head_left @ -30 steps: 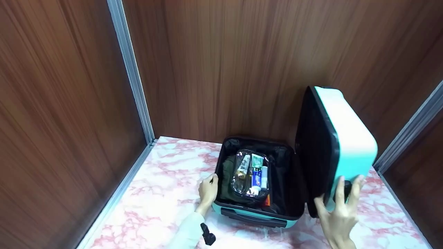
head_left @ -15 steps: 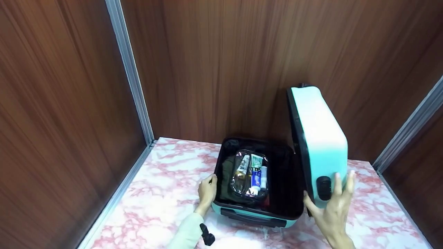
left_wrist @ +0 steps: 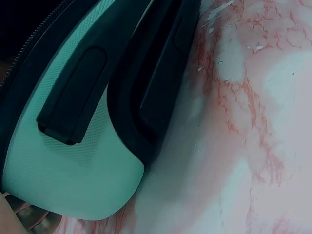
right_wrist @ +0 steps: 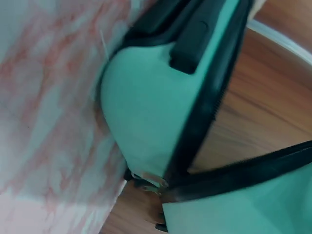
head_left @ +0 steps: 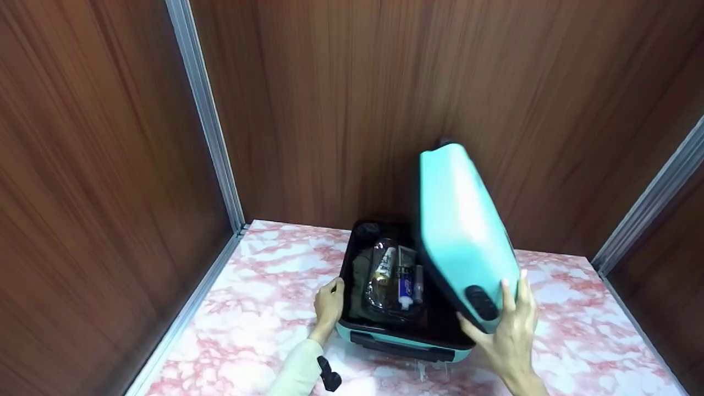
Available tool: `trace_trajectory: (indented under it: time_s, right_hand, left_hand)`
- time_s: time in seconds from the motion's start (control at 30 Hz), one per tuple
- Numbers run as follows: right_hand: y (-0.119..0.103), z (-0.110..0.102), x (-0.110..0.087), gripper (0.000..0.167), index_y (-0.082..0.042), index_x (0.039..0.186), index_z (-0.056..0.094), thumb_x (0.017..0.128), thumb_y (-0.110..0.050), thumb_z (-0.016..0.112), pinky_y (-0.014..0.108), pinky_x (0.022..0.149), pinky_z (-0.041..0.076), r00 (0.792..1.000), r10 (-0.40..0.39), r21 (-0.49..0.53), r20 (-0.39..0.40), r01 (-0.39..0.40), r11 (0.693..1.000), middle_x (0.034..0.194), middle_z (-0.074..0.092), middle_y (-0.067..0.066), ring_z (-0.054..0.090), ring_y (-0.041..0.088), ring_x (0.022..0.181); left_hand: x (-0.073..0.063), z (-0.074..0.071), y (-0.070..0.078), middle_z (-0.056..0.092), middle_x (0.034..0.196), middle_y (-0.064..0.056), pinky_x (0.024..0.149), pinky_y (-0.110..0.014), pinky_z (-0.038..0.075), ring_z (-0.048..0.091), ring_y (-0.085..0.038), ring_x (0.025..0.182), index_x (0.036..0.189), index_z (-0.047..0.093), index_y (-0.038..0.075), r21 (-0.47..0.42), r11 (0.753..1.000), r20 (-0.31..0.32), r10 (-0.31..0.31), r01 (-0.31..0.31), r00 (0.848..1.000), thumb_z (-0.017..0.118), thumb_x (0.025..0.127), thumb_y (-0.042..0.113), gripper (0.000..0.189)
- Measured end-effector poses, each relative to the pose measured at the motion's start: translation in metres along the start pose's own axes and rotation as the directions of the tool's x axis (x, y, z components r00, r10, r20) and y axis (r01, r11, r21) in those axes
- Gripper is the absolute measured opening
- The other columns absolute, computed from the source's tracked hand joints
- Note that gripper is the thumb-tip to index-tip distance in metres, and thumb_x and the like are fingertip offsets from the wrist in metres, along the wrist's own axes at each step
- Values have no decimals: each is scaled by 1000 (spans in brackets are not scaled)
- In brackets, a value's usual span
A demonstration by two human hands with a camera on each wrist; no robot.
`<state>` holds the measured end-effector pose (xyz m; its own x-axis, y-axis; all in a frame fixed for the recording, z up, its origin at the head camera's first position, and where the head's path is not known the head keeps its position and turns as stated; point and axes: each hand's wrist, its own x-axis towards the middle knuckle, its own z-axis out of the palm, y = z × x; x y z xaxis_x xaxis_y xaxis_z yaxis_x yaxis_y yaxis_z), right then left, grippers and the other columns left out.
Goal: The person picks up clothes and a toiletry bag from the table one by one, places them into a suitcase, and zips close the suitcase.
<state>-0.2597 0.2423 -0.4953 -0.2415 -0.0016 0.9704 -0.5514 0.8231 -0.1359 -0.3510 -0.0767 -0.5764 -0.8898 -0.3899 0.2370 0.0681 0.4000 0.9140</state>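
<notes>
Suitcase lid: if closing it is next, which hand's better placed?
Right, probably. The right hand holds the near end of the lid; the left hand grips the left rim of the base, better suited to steadying it.

Turquoise suitcase (head_left: 462,220); white tabletop (head_left: 258,286) with pink marbling.

No legible txt; tube (head_left: 406,286) lettering too sm.

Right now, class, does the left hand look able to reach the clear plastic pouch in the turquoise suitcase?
Probably yes: the left hand grips the black rim near the pouch, and the tilted turquoise lid leaves that side free, though the hand would need to let go first.
</notes>
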Motion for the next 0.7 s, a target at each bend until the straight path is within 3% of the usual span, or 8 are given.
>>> trace_trajectory:
  time_s: [0.13,0.3,0.43,0.7]
  right_hand:
    - [-3,11,-5,97,4,137,44,76,-67,68,66,103,29,999,-31,-24,21,32,999,141,44,32,42,56,120]
    - [-9,22,-5,100,8,137,47,73,-65,72,62,108,26,994,-87,-3,71,87,996,140,47,30,42,52,124]
    - [-14,29,-5,98,10,135,49,71,-60,74,64,107,26,991,-121,15,61,120,993,138,49,30,44,50,123]
    - [-20,39,-6,93,11,131,52,79,-65,67,66,105,26,986,-160,28,52,158,987,135,51,31,47,49,121]
  left_hand:
    - [-1,1,0,70,114,-17,90,-53,48,64,-38,107,114,76,10,-5,1000,-5,8,-8,1000,58,98,21,27]
    - [-2,0,1,70,114,-15,91,-54,48,64,-37,107,113,76,9,-26,999,-3,21,-21,1000,58,98,19,25]
    - [-2,0,1,70,113,-15,90,-54,48,64,-37,107,109,77,12,-18,1000,0,16,-16,1000,58,98,20,23]
    - [-1,-1,2,71,111,-14,89,-54,48,65,-37,105,108,77,10,-13,999,-19,31,-32,999,58,97,19,23]
